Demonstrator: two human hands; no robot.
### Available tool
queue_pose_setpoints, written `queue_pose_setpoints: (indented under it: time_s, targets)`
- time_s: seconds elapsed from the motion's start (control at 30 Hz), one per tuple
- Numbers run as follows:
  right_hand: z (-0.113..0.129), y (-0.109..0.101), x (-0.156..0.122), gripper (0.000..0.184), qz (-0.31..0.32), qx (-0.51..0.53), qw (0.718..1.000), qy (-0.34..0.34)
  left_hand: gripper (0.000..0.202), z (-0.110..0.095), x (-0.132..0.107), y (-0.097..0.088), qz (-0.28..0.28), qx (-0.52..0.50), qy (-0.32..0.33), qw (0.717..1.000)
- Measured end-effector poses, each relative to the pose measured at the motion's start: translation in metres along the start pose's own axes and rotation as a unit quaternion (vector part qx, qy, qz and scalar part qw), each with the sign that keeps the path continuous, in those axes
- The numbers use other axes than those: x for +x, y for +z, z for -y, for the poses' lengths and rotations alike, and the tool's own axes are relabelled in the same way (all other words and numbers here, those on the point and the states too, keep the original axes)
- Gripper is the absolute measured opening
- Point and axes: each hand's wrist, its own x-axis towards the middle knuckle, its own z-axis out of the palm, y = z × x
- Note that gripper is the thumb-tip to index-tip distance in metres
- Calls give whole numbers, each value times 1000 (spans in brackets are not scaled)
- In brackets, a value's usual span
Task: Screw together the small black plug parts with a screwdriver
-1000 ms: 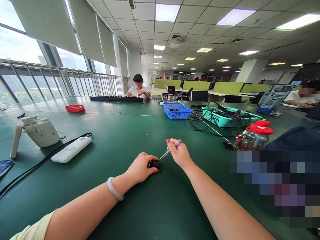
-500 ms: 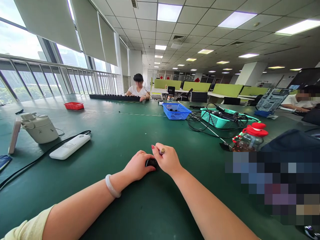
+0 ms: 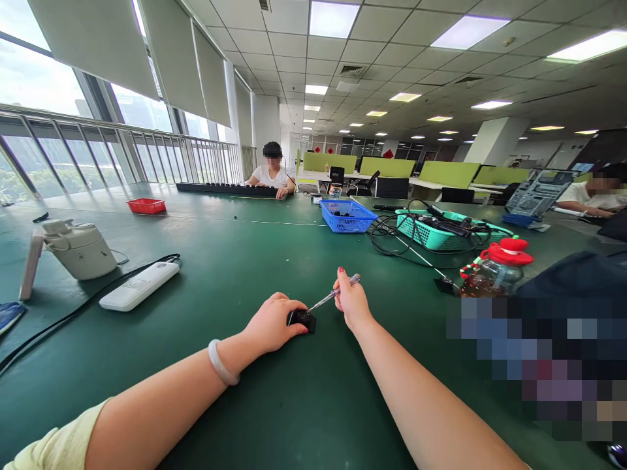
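Note:
A small black plastic part (image 3: 302,319) lies on the green table, and the thumb and fingers of my left hand (image 3: 275,323) are closed on it from the left. A flat black edge of it sticks out to the right of my fingertips. In my right hand (image 3: 354,302) is a slim screwdriver (image 3: 325,300) with a pale, see-through handle, slanting down to the left. Its thin tip meets the top of the black part or stops just short of it; I cannot tell which. My right fingers are wrapped around the handle, whose end shows above them.
A white power bank-like block (image 3: 140,286) and a beige bottle (image 3: 81,249) are on the left. Ahead stand a red tray (image 3: 146,206), a blue basket (image 3: 347,224) and a teal basket (image 3: 441,238) with cables. A red-lidded jar (image 3: 494,274) is at right. A person (image 3: 272,175) sits opposite.
My right hand has moved right, away from my left hand, and the screwdriver has swung from nearly end-on to a slant. More of the black part shows. My left hand keeps its hold.

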Motion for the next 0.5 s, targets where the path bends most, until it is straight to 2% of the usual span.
queue_pose_setpoints:
  time_s: [0.1,0.27,0.4,0.5]
  targets:
    - [5,0,-3,58,-42,60,997,37,37,1,0,0,-1,-2,-3,1000]
    - [6,1,-4,57,-35,78,996,16,37,2,0,0,0,-1,2,1000]
    - [4,0,-5,58,-23,34,999,-5,38,2,0,0,0,-1,2,1000]
    - [9,0,-8,58,-5,-35,997,-62,38,2,0,1,0,0,4,1000]
